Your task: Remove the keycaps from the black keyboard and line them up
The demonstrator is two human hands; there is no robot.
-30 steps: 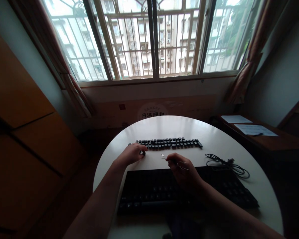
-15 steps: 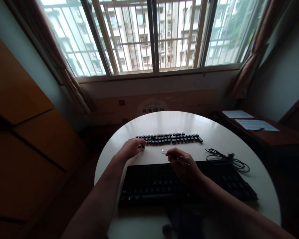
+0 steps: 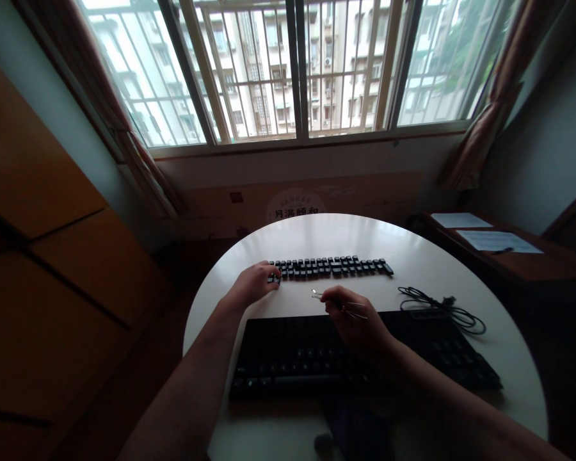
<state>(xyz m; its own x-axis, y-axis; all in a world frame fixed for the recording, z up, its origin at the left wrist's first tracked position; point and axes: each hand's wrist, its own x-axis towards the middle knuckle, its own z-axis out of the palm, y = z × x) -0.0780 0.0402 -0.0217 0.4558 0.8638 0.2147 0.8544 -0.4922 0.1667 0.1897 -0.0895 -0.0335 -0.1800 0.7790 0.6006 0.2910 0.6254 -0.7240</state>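
My left hand [image 3: 253, 283] is at the left end of the rows of loose black keycaps [image 3: 333, 266]. Its thumb and fingers are closed around a black keycap [image 3: 273, 279] on the table, right beside the rows. In my right hand [image 3: 358, 320] is a metal wire keycap puller [image 3: 317, 294], its looped tip pointing left with no cap visible in it. Below that hand lies a black keyboard [image 3: 288, 368], with caps on its lower rows and a dark upper area where details are hard to make out. The right forearm hides part of it.
A coiled black cable [image 3: 454, 312] lies right of the keyboard on the round white table [image 3: 336, 232]. A dark purple item [image 3: 355, 426], blurred in shadow, is near the front. Papers [image 3: 499, 241] with a pen rest on a brown desk at right.
My left hand has shifted slightly away from me, bringing the keycap closer to the left end of the rows. The right hand holds the puller almost still; the view moved slightly.
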